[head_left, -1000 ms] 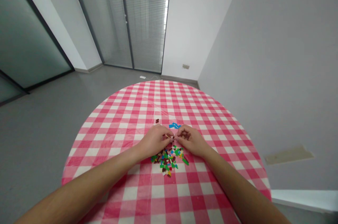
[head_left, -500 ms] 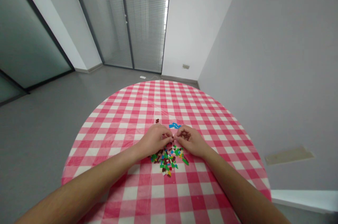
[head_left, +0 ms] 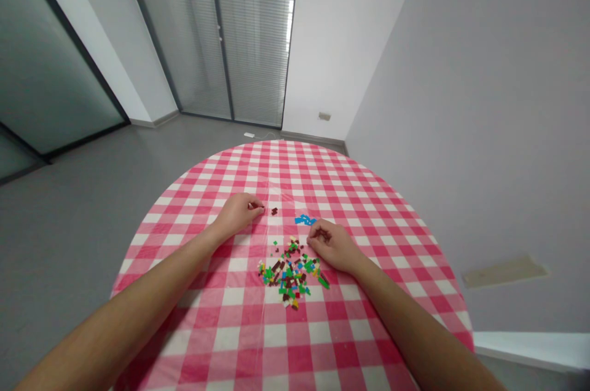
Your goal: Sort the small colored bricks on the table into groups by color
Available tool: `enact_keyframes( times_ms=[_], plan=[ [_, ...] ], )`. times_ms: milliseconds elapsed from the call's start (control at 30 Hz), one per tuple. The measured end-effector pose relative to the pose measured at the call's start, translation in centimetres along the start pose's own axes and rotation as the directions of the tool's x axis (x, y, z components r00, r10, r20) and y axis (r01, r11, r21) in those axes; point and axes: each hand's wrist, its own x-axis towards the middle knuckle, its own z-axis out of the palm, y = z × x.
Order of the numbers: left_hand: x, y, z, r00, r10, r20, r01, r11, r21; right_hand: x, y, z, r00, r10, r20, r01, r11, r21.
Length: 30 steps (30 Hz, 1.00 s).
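— Where's the left hand (head_left: pixel 237 214)?

— Out past the pile of bricks (head_left: pixel 290 273), forearm slanting in from the lower left, fingers curled under, just beside a dark brick (head_left: pixel 274 211). (Whether those fingers hold a piece, I can't tell.)

— And the right hand (head_left: pixel 332 248)?

— Resting on the checked cloth (head_left: pixel 276 335) at the pile's upper right edge, knuckles up, fingers loosely curled rather than clenched. Anything inside them is hidden too.

— What's different from a moment ago?

— The hands no longer meet. Earlier their fingertips came together over the pile; now the left has drawn forward and outward, leaving a wide gap, while the right sits about where it was.

— And the bricks?

— Heaped in a loose green, blue, brown and white scatter between the forearms, with a few blue pieces (head_left: pixel 304 219) lying apart, just beyond the right hand.
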Motion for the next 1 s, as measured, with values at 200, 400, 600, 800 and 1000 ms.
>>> enact_keyframes(
  times_ms=[200, 400, 600, 800, 1000],
  plan=[
    [0.6, 0.2, 1.0, 0.998, -0.026, 0.064, 0.025, 0.999, 0.020, 0.1, -0.1, 0.0, 0.998, -0.029, 0.062, 0.035, 0.995, -0.097],
    [1.1, 1.2, 1.0, 0.990, -0.088, 0.114, 0.082, 0.995, 0.059, 0.0, -0.1, 0.1, 0.996, -0.039, 0.075, 0.047, 0.994, -0.101],
    [1.3, 1.3, 0.9, 0.980, -0.133, 0.145, 0.127, 0.991, 0.046, 0.0, -0.3, 0.1, 0.996, -0.043, 0.075, 0.051, 0.993, -0.108],
    [1.3, 1.0, 0.9, 0.980, -0.106, 0.167, 0.106, 0.994, 0.010, 0.1, -0.4, 0.0, 0.996, -0.044, 0.084, 0.053, 0.993, -0.108],
    [0.7, 1.2, 0.5, 0.989, -0.041, 0.139, 0.040, 0.999, 0.012, 0.1, 0.0, -0.1, 0.991, -0.095, 0.099, 0.112, 0.977, -0.182]
  ],
)
